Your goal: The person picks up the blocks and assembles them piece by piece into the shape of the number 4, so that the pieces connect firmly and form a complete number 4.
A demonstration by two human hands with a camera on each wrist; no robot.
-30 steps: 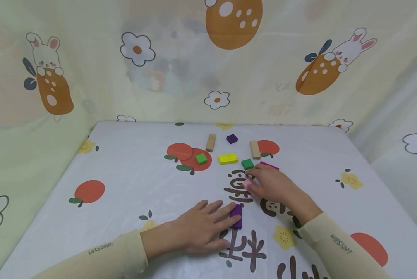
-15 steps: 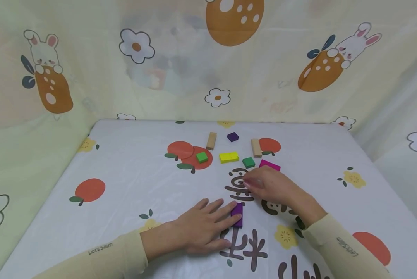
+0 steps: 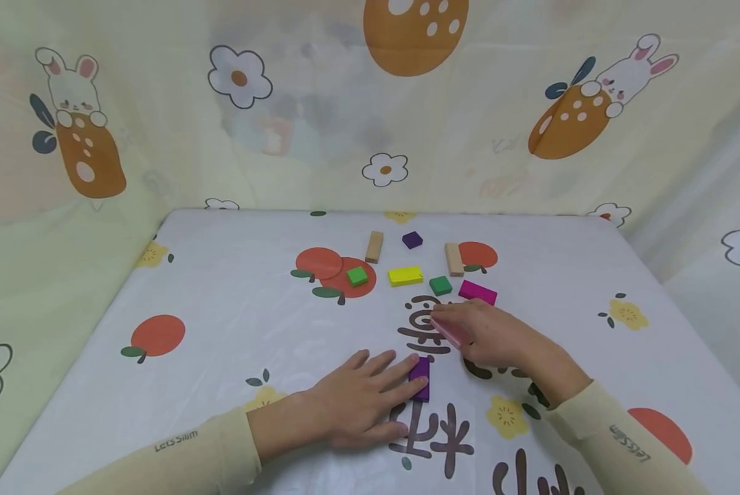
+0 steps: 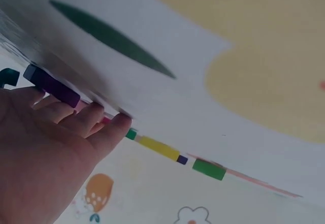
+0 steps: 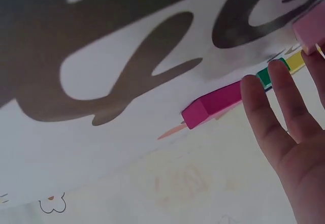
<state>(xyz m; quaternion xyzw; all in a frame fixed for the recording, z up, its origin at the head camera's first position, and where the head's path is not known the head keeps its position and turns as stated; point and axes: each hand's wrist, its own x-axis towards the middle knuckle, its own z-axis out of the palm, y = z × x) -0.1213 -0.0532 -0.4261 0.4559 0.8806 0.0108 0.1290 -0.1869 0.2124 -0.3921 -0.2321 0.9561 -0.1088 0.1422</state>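
Observation:
My left hand (image 3: 360, 402) lies with fingers spread on the tabletop, its fingertips touching a purple block (image 3: 422, 385). In the left wrist view that purple block (image 4: 53, 87) sits at the fingertips. Between thumb and fingers, my right hand (image 3: 499, 335) pinches a light pink block (image 3: 451, 333), held a little beyond the purple one and tilted. The right wrist view shows only part of the pink block (image 5: 311, 28), at the right edge. Just past my right hand lies a magenta block (image 3: 477, 292), with a green block (image 3: 440, 286) to its left.
Farther back on the white printed cloth (image 3: 221, 289) lie a yellow block (image 3: 405, 276), a lighter green block (image 3: 357, 276), a dark purple block (image 3: 412, 240) and two plain wooden blocks, one left (image 3: 374, 247) and one right (image 3: 454, 260). A patterned curtain (image 3: 320, 137) hangs behind.
My right hand has drawn slightly nearer and to the right, turning the pink block so more of it shows. The magenta block is now uncovered. My left hand has stayed in place.

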